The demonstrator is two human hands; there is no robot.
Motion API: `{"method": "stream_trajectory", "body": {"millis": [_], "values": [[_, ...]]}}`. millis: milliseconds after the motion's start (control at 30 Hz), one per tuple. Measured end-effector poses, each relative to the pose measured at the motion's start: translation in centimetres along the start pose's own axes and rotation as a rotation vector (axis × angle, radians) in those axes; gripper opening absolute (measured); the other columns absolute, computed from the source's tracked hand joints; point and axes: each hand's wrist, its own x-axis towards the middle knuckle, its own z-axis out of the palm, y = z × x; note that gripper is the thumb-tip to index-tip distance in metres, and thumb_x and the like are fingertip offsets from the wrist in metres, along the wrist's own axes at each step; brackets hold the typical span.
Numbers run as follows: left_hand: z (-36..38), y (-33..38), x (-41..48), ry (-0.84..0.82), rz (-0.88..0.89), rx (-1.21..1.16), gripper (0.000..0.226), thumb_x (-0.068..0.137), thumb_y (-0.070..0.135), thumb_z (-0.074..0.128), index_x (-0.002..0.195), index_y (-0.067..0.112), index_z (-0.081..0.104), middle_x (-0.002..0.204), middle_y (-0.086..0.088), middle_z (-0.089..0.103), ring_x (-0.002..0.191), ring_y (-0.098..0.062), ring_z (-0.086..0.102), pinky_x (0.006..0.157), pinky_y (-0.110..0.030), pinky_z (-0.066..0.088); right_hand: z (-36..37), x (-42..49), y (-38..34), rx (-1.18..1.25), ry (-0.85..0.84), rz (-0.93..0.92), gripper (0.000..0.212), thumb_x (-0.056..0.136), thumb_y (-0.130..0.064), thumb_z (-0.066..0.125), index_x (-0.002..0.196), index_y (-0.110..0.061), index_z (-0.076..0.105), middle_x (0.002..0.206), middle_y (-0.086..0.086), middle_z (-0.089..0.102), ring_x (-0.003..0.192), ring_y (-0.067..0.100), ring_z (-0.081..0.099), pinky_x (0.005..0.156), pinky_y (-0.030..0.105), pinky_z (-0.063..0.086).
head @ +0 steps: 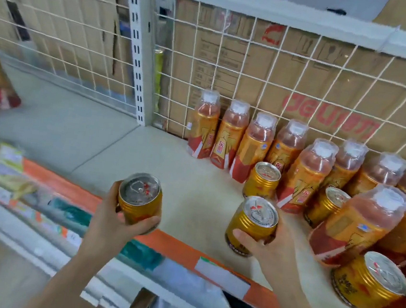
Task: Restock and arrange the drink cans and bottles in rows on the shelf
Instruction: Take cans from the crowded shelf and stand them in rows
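The left hand (115, 217) is curling its fingers round a gold can (139, 200), holding it upright at the front edge of the shelf (147, 153). The right hand (267, 251) is gripping a second gold can (252, 221), tipping it a little, just inside that edge. Three closed cans (261, 180) are standing toward the right end. Orange bottles (231, 134) with pinkish drink are lining the back edge.

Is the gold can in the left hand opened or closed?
Closed. The can that the left hand grips shows a whole silver top with its pull ring lying flat; no hole is visible.
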Motion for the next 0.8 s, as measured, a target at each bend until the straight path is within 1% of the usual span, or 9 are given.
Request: {"method": "stream_trajectory", "body": {"millis": [67,133,267,367,467,600,633,733,800], "values": [[-2.7,-0.5,-1.0,0.076,-0.015,0.026,0.064,0.041,0.052,0.08,0.097,0.058,0.049,0.094,0.036,0.061,0.084,0.011,0.059,0.065,-0.001,0.042,2.2,0.6,-1.1,0.01,-0.093,-0.023,0.065,0.058,-0.004,0.084,0.112,-0.025,0.054,0.102,-0.011,0.064,0.086,-0.008,0.061,0.067,0.007,0.046],[-5.4,-1.3,-1.9,0.137,-0.038,0.039,0.066,0.043,0.045,0.082,0.097,0.063,0.048,0.094,0.036,0.062,0.085,0.009,0.06,0.066,-0.002,0.043,4.8,1.1,-2.2,0.043,-0.182,-0.05,0.068,0.052,-0.017,0.083,0.113,-0.023,0.055,0.102,-0.01,0.065,0.086,-0.006,0.062,0.066,0.007,0.046],[-11.2,-3.0,-3.1,0.263,-0.101,0.037,0.071,0.039,0.051,0.083,0.104,0.046,0.052,0.095,0.026,0.066,0.087,0.004,0.062,0.069,-0.013,0.048,10.5,1.6,-3.7,0.06,-0.305,-0.084,0.065,0.05,-0.024,0.083,0.108,-0.03,0.055,0.1,-0.012,0.065,0.089,-0.002,0.062,0.068,0.01,0.048],[-15.8,-4.0,-3.6,0.337,-0.103,0.066,0.072,0.042,0.049,0.088,0.103,0.055,0.05,0.097,0.032,0.064,0.087,0.007,0.061,0.067,-0.005,0.046,15.3,1.8,-4.8,0.06,-0.39,-0.115,0.064,0.051,-0.026,0.083,0.108,-0.031,0.055,0.097,-0.018,0.067,0.088,0.001,0.063,0.07,0.013,0.05],[-21.1,-4.9,-3.6,0.41,-0.11,0.102,0.065,0.039,0.052,0.079,0.097,0.059,0.051,0.098,0.03,0.064,0.085,0.007,0.061,0.067,-0.004,0.044,20.6,1.8,-6.0,0.07,-0.442,-0.149,0.063,0.048,-0.032,0.081,0.106,-0.031,0.055,0.097,-0.023,0.065,0.088,0.0,0.063,0.069,0.011,0.049],[-28.1,-6.7,-3.3,0.49,-0.147,0.079,0.064,0.039,0.05,0.08,0.097,0.049,0.055,0.098,0.019,0.068,0.087,-0.003,0.065,0.075,-0.025,0.051,27.7,2.0,-7.3,0.077,-0.489,-0.166,0.069,0.046,-0.034,0.081,0.11,-0.03,0.055,0.099,-0.019,0.066,0.09,0.001,0.062,0.073,0.011,0.048],[-30.0,-7.3,-3.2,0.5,-0.146,0.08,0.063,0.039,0.049,0.08,0.098,0.046,0.056,0.099,0.017,0.068,0.087,-0.005,0.065,0.074,-0.026,0.052,29.7,2.1,-7.5,0.081,-0.494,-0.167,0.07,0.045,-0.034,0.081,0.11,-0.03,0.055,0.099,-0.017,0.066,0.09,0.001,0.062,0.073,0.012,0.049],[-34.9,-8.4,-2.7,0.536,-0.143,0.115,0.061,0.039,0.048,0.08,0.095,0.049,0.055,0.095,0.021,0.068,0.081,0.002,0.063,0.065,-0.008,0.048,34.7,2.4,-8.4,0.09,-0.51,-0.179,0.07,0.044,-0.036,0.082,0.109,-0.031,0.056,0.099,-0.018,0.066,0.09,0.001,0.062,0.072,0.011,0.048],[-38.7,-9.3,-2.6,0.564,-0.157,0.151,0.061,0.038,0.051,0.079,0.093,0.05,0.054,0.094,0.023,0.067,0.08,0.003,0.063,0.064,-0.006,0.047,38.3,2.4,-9.0,0.091,-0.526,-0.184,0.07,0.044,-0.036,0.081,0.109,-0.032,0.055,0.098,-0.017,0.067,0.09,0.002,0.062,0.072,0.01,0.048]]}}
